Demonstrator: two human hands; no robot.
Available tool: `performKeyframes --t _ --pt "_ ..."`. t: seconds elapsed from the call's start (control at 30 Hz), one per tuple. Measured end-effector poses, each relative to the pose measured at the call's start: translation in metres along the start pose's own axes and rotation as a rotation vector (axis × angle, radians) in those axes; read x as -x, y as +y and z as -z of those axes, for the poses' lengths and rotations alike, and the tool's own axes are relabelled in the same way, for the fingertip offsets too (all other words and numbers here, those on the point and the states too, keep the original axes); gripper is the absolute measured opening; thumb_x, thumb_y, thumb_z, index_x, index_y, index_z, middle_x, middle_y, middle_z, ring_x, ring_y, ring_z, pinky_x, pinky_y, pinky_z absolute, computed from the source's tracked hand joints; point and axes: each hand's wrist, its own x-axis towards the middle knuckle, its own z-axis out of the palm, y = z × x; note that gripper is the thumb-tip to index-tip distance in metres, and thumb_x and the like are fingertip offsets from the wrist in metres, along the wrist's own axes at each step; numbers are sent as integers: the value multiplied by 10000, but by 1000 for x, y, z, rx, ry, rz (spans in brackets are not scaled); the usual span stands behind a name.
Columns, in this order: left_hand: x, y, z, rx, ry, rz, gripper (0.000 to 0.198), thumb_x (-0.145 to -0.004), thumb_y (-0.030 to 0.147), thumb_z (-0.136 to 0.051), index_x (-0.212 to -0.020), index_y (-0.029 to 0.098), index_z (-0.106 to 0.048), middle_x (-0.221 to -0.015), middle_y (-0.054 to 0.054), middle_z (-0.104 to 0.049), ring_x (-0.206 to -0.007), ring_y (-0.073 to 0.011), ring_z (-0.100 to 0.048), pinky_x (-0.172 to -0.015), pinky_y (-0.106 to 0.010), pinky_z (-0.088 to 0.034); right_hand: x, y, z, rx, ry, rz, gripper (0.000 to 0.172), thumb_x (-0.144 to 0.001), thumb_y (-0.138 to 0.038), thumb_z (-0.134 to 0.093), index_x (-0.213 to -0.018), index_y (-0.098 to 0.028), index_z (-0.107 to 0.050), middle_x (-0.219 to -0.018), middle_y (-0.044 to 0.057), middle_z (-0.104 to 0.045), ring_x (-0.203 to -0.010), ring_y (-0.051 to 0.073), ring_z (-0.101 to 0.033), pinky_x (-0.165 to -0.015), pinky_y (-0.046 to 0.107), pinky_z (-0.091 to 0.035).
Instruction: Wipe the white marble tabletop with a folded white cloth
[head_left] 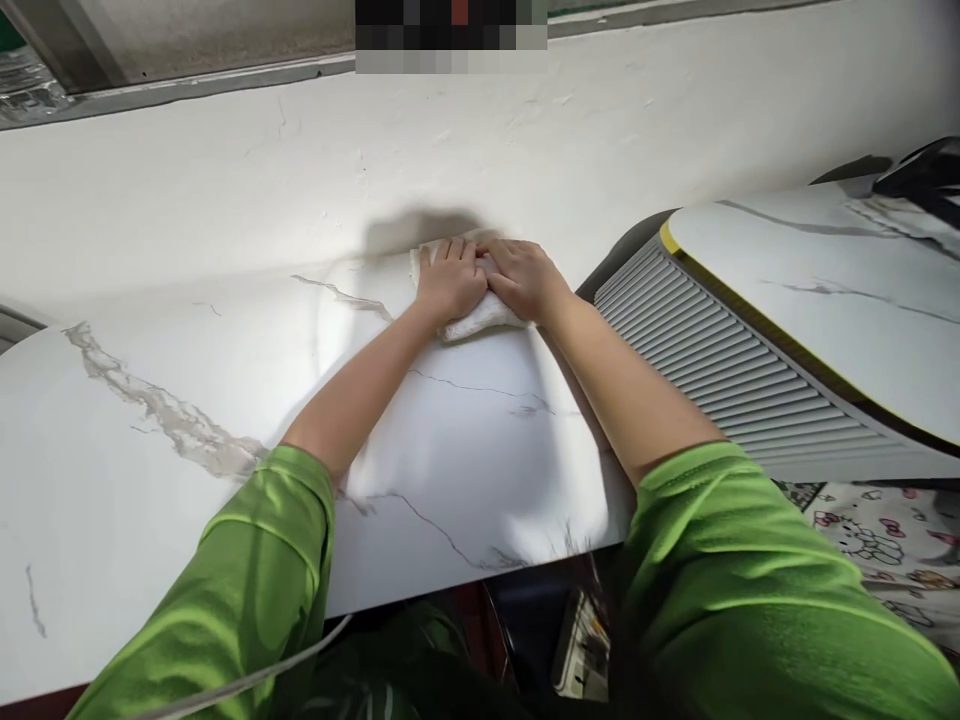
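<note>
A folded white cloth (487,318) lies at the far edge of a white marble-patterned tabletop (480,440), close against the wall. My left hand (454,278) presses on the cloth's left part, its fingers pointing toward the wall. Beside it my right hand (529,278) grips the cloth's right part, with fingers bent over it. The two hands touch or nearly touch at the middle of the cloth. Part of the cloth is hidden under them.
A white wall (225,190) rises behind the tabletop, below a window frame (202,92). To the right stands a ribbed cabinet (697,360) with a gold-edged marble top (825,270). A black object (926,180) rests there. Patterned fabric (885,530) shows below. A pale cable (262,675) crosses near my left sleeve.
</note>
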Motion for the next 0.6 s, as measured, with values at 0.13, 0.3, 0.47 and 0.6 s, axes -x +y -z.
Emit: performKeyframes --t 0.13,0.3,0.47,0.6 --pt "40 8 3 -11 -43 7 572 -987 205 -239 -1541 74 -297 -1638 -107 -264 -1527 -248 -186 -1252 -502 -100 31 -26 5 18 -12 43 470 -841 -279 -394 -1254 -134 -565 -1302 155 -643 -1225 359 -557 -1073 555 -389" --pt "123 18 10 19 -70 -18 588 -989 241 -229 -1547 62 -278 -1640 -115 -254 -1532 -266 -171 -1252 -526 -95 96 -81 14 36 11 112 531 -807 -242 -392 -1292 -91 -545 -1357 187 -603 -1293 347 -518 -1114 530 -365" --pt "206 19 17 15 -85 -71 607 -982 261 -266 -1540 24 -274 -1637 -160 -240 -1533 -305 -150 -1244 -562 -75 159 -144 24 38 15 160 560 -811 -211 -401 -1353 -110 -496 -1422 170 -556 -1363 327 -458 -1155 543 -324" --pt "237 12 20 13 -93 -97 598 -984 263 -285 -1538 35 -284 -1647 -161 -200 -1539 -312 -104 -1246 -558 -72 178 -175 26 15 19 146 520 -825 -211 -421 -1328 -120 -514 -1423 173 -552 -1363 326 -458 -1145 545 -339"
